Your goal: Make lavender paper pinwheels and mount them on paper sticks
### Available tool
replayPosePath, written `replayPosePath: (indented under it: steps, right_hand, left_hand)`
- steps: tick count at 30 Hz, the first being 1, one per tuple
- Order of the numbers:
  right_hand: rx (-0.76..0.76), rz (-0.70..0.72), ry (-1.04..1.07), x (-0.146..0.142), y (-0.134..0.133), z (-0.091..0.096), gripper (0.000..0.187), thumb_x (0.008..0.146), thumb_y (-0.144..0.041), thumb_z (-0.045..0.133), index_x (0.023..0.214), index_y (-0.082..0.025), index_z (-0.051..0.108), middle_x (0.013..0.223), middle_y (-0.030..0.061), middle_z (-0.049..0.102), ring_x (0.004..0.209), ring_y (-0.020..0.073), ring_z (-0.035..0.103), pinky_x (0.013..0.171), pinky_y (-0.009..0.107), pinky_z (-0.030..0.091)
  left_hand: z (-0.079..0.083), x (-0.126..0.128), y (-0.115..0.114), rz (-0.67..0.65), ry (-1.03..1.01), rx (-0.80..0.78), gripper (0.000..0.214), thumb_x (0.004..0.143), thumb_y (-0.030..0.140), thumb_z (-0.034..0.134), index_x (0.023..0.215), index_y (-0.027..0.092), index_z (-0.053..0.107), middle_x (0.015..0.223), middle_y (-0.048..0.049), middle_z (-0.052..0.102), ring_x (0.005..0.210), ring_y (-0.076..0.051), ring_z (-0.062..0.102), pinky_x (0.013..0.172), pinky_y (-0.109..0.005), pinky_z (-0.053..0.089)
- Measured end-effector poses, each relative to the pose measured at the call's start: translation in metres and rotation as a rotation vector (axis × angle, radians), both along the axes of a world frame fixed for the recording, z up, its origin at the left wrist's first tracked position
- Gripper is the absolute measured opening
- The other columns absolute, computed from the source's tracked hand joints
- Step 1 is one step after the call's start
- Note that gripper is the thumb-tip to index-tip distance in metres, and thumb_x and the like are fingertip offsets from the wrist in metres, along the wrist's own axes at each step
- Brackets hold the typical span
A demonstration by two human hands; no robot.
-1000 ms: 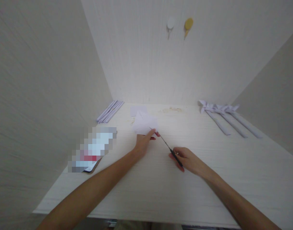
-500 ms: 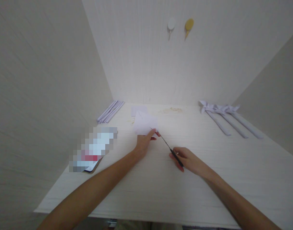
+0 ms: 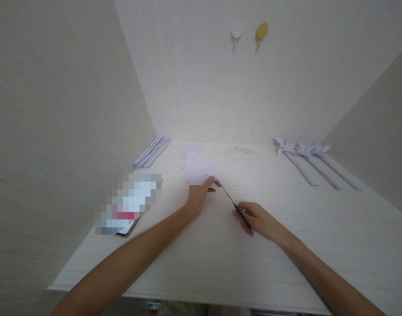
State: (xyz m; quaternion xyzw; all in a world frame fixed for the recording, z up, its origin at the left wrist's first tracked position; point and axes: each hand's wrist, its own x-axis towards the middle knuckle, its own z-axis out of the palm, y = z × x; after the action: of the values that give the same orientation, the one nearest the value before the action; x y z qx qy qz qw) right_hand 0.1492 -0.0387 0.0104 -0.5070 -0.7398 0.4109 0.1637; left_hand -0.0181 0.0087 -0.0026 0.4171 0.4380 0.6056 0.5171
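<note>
My left hand (image 3: 199, 195) pinches the near right corner of a pale lilac sheet of paper (image 3: 198, 167), thumb above and fingers beneath. A pair of scissors (image 3: 227, 194) with black handles is in my right hand (image 3: 253, 217), fingers wrapped round the grips. Its thin blades point up and left to the paper's corner, right by my left fingertips. Whether the blades are parted cannot be made out. Cut lines or creases show faintly on the paper. Behind it lies another small lilac paper piece (image 3: 187, 151), partly covered.
Rolled paper sticks (image 3: 152, 152) lie against the left wall, and a phone (image 3: 131, 204) with a blurred screen is nearer me. At right rest paper pinwheels (image 3: 299, 148) on sticks. Two hooks, white (image 3: 236, 31) and yellow (image 3: 262, 31), are on the back wall. Stains (image 3: 239, 150) mark the white table.
The whole view has shifted very slightly. Both hands, the scissors and the paper keep nearly the same places.
</note>
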Motion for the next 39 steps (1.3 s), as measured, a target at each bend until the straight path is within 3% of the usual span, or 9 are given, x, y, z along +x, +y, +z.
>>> replayPosePath:
  steps: [10, 16, 25, 34, 39]
  right_hand:
    - [0.001, -0.006, -0.003, -0.001, -0.001, 0.001, 0.032, 0.081, -0.041, 0.036, 0.058, -0.019, 0.042, 0.04, -0.0032, 0.047, 0.041, 0.0102, 0.044, 0.042, 0.021, 0.031]
    - [-0.055, -0.018, 0.022, -0.001, -0.002, 0.003, 0.03, 0.076, -0.042, 0.046, 0.058, -0.019, 0.041, 0.039, -0.0046, 0.045, 0.038, 0.0091, 0.041, 0.04, 0.021, 0.028]
    - [-0.155, -0.102, 0.286, -0.002, 0.003, 0.002, 0.04, 0.073, -0.055, 0.043, 0.056, -0.019, 0.037, 0.035, -0.0047, 0.042, 0.034, 0.0062, 0.03, 0.038, 0.021, 0.02]
    - [-0.177, -0.189, 0.398, -0.006, 0.001, 0.006, 0.038, 0.071, -0.052, 0.049, 0.058, -0.018, 0.038, 0.035, -0.0051, 0.042, 0.033, 0.005, 0.025, 0.037, 0.022, 0.014]
    - [-0.167, -0.326, 0.604, -0.008, 0.004, -0.001, 0.03, 0.068, -0.043, 0.058, 0.065, -0.016, 0.044, 0.048, -0.0015, 0.053, 0.034, 0.004, 0.028, 0.034, 0.021, 0.015]
  left_hand:
    - [-0.003, 0.0, 0.001, 0.01, -0.006, -0.013, 0.02, 0.064, 0.034, 0.057, 0.065, 0.014, 0.059, 0.066, -0.0021, 0.061, 0.063, -0.012, 0.058, 0.051, -0.02, 0.043]
    - [-0.001, -0.001, 0.001, 0.038, -0.079, -0.057, 0.016, 0.063, 0.031, 0.059, 0.064, 0.014, 0.059, 0.064, -0.0011, 0.061, 0.061, -0.011, 0.058, 0.049, -0.019, 0.042]
    - [0.0, 0.001, 0.0, -0.05, -0.108, -0.091, 0.017, 0.066, 0.03, 0.058, 0.066, 0.014, 0.06, 0.069, -0.0033, 0.063, 0.061, -0.011, 0.059, 0.051, -0.019, 0.042]
    - [0.0, 0.002, -0.003, -0.132, -0.052, -0.04, 0.019, 0.067, 0.033, 0.056, 0.066, 0.014, 0.057, 0.066, -0.0009, 0.058, 0.06, -0.01, 0.057, 0.051, -0.02, 0.043]
    - [0.007, 0.006, -0.011, -0.21, 0.137, -0.059, 0.017, 0.068, 0.031, 0.054, 0.06, 0.016, 0.057, 0.061, -0.0002, 0.059, 0.056, -0.011, 0.055, 0.052, -0.022, 0.044]
